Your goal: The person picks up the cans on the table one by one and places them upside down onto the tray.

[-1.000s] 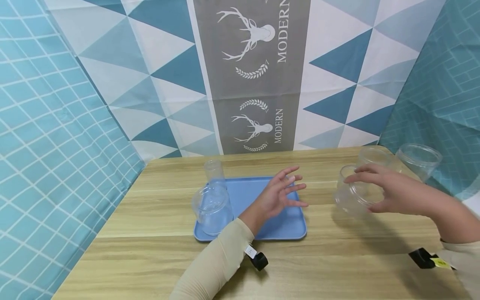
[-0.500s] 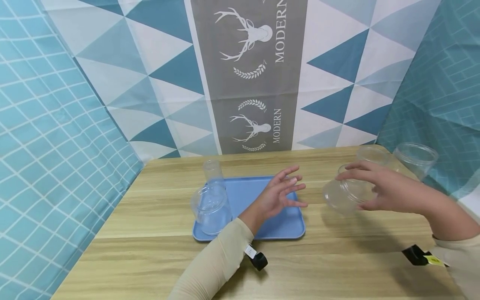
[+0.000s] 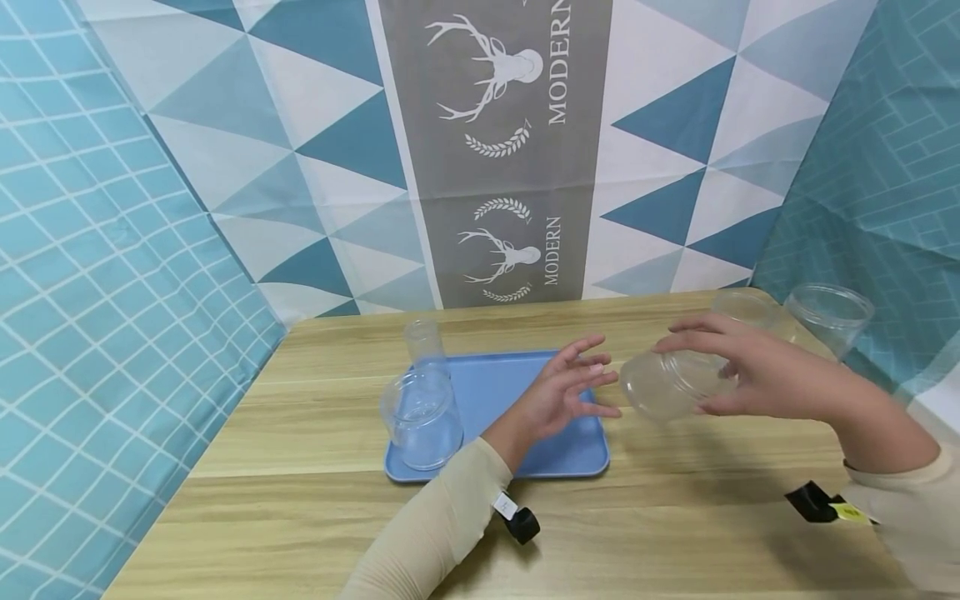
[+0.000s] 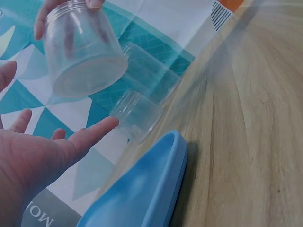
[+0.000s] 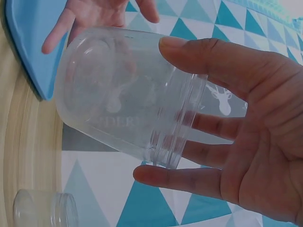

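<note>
Tilting on its side, the jar [image 3: 660, 387] is held above the table [image 3: 300, 517] by the right hand [image 3: 761, 371], whose grip pinches the mouth end between thumb and fingers. Its base points towards the left hand [image 3: 558, 392], whose grip is spread, fingers apart, above the right part of the tray [image 3: 495, 383]. Base and fingertips are near each other, with a gap visible from the left wrist.

A band of wood runs between the tray's right edge and the corner jar [image 3: 831, 315], which stands by the table's right edge. The rear jar [image 3: 742, 308] stands beside it, partly hidden by the right hand. On the tray's left side, the wide jar [image 3: 423, 427] takes up the room near the left rim; the slim jar [image 3: 425, 340] stands at the rear left corner, and whether its base sits inside the rim I cannot tell. Wood also stretches before the tray and along its left.

The table has pale, streaked grain and a rounded rear right corner. Its back edge meets a wall cloth [image 3: 517, 150] of blue and white triangles with a grey deer-print band. A light blue grid cloth [image 3: 112, 292] flanks the left, a teal brick-pattern cloth [image 3: 885, 200] the right.
</note>
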Motion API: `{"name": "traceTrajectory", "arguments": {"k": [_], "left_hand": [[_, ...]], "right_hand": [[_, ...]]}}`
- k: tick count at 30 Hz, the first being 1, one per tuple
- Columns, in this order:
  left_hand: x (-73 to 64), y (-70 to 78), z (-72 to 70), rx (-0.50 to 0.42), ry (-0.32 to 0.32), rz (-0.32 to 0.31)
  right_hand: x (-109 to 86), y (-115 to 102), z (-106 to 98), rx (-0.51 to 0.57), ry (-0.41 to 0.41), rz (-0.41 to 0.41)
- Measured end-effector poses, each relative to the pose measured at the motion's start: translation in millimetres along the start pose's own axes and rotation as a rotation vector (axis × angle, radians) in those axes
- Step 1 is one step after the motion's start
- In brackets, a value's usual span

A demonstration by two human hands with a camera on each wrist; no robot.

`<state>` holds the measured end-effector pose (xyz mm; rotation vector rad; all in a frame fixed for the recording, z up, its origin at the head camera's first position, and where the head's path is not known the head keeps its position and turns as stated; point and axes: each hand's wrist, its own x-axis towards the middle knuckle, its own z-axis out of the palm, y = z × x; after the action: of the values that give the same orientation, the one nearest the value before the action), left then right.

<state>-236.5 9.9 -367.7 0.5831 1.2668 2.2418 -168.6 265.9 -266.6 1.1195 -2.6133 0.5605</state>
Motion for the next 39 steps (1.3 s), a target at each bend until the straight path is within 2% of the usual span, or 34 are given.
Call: {"name": "traceTrajectory", "arguments": {"k": [6,14,23,27,30,37,39], "left_hand": [[0.6,-1.6,5.4,-0.012,-0.009,-0.022],[0.1,-4.1,8.1,-0.083,-0.030,-0.036],[-1.5,-1.8,11.3,-0.098,0.021,0.043],[-1.8,-1.1,12.4,-0.093,0.036,0.058],[-2.2,-1.3,11.9,-0.109,0.008,0.053],[-4.3,-1.6,8.6,-0.189,-0.137,0.057],[-4.1,-0.9,8.8,-0.201,-0.152,0.066]], "right_hand": [[6.0,-1,2,0.031,0.027,-0.035],[13.5,0,6,0.081,0.078,-0.069],[15.1,3,11,0.122,0.105,-0.057],[14.0,4,13,0.146,0.114,-0.039],[14.3,3,13,0.177,0.125,-0.031],[18.6,0,15,0.220,0.140,-0.061],[19.3,0,15,0.233,0.142,-0.063]]}}
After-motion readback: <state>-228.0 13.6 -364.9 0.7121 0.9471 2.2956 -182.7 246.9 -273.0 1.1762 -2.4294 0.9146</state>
